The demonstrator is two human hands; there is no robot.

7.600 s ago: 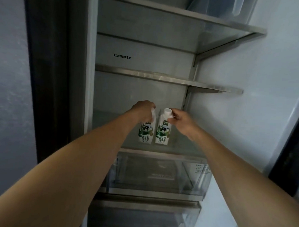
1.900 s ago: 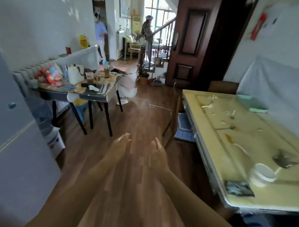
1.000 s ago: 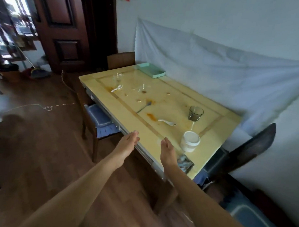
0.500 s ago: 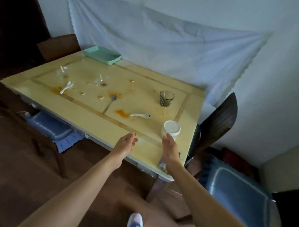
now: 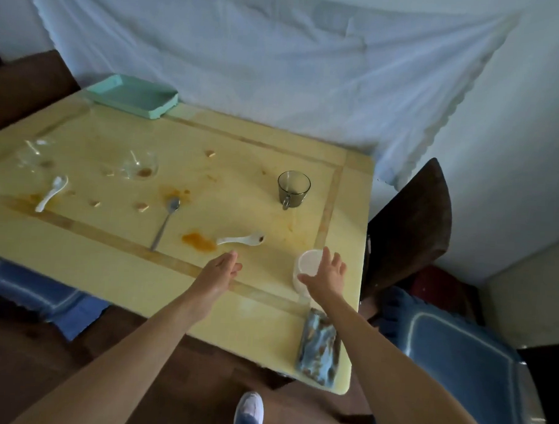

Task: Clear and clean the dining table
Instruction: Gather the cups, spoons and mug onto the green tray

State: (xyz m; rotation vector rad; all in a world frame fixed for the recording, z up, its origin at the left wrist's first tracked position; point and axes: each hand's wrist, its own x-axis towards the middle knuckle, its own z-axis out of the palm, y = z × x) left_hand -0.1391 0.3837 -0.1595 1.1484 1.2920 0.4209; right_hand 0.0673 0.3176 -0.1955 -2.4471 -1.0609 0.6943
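Table: your yellow wooden dining table (image 5: 93,261) fills the middle, darker inlay strip round the top, orange sauce smear (image 5: 198,241) near centre, crumbs scattered
Room: white sheet (image 5: 246,50) hung on the wall behind, dark chair (image 5: 408,230) at the right end, blue cushion (image 5: 457,357) lower right, brown wood floor, your shoe (image 5: 248,412) at the bottom edge
Left hand: your left hand (image 5: 219,271) is over the near table edge, fingers loose and spread, holding nothing
Right hand: your right hand (image 5: 326,274) is open, fingers splayed at the white cup (image 5: 307,267), thumb at its near rim; not closed round it
Cup: upright, near the right end
Spoons: white spoon (image 5: 240,239) just beyond your left hand, second white spoon (image 5: 51,193) far left, metal spoon (image 5: 165,222) between them
Glassware: smoked glass mug (image 5: 293,188) upright beyond the cup, two clear glass bowls (image 5: 139,167) left, blurry
Tray: mint green tray (image 5: 132,99) at the far edge by the sheet
Cloth: patterned blue cloth (image 5: 318,349) folded on the near right corner
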